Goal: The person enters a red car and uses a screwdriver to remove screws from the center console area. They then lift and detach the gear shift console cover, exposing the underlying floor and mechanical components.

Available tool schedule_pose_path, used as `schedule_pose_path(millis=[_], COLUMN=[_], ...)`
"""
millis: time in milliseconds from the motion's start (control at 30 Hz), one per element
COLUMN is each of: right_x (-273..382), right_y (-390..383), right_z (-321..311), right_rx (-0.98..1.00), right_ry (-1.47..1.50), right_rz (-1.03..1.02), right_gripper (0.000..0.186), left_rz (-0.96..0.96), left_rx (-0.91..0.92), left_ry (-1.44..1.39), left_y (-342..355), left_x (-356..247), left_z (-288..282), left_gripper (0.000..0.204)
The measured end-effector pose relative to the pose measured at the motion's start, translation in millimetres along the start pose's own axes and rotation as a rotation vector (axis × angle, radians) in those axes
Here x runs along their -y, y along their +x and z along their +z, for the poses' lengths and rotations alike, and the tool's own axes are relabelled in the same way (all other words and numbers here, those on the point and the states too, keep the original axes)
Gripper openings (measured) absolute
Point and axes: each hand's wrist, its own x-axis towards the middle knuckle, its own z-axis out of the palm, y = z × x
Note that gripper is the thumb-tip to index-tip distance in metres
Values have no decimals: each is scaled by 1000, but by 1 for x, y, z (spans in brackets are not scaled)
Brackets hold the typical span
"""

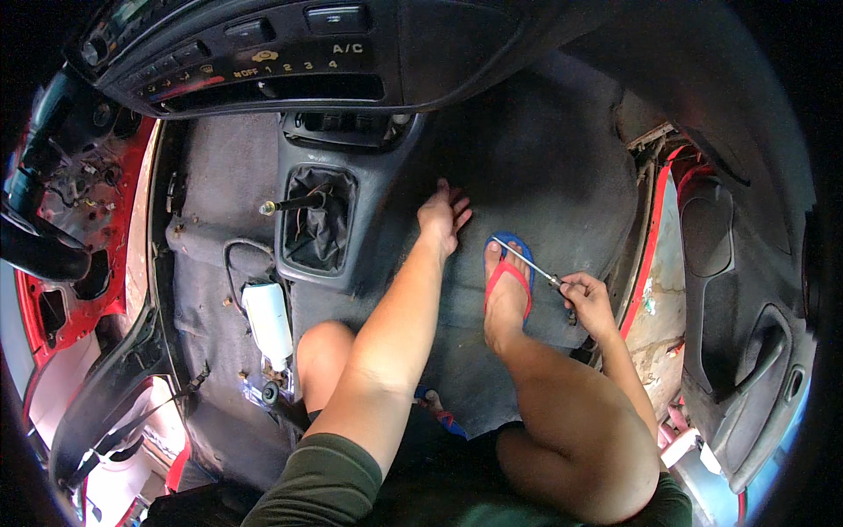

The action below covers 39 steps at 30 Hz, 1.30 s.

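Observation:
In the footwell of a car, my left hand (445,213) is stretched out beside the dark centre console (378,211). Its fingers are apart, and nothing shows in them. My right hand (588,301) is closed round the handle end of a screwdriver (525,261). The long thin metal shaft points up and to the left, passing over the front of my foot in a blue flip-flop (525,247) with red straps. Most of the handle is hidden by my fingers. Grey carpet (562,193) lies under both hands.
A gear lever (299,203) without a knob rises from its dark boot to the left. Beyond it are a white bottle-like object (267,323) and a bent cable (230,263). The dashboard panel (404,53) overhangs the top. At the right is an open door (746,351).

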Motion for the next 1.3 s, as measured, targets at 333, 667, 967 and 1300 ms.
schedule_pose_path(millis=[333, 667, 967, 1300], right_x=[59, 266, 368, 397], right_y=[5, -74, -136, -120], right_z=[20, 97, 211, 354], right_rx=[204, 310, 599, 836], right_ry=[-103, -374, -754, -498], right_rz=[-176, -723, -1338, -1390], right_gripper=[27, 33, 46, 41], left_rz=[673, 1138, 197, 286], left_rx=[164, -682, -985, -1348], left_ry=[809, 1120, 924, 860], left_y=[-211, -298, -175, -75], left_x=[-50, -212, -200, -147], left_z=[-73, -275, -595, -652], left_gripper=[42, 26, 60, 57])
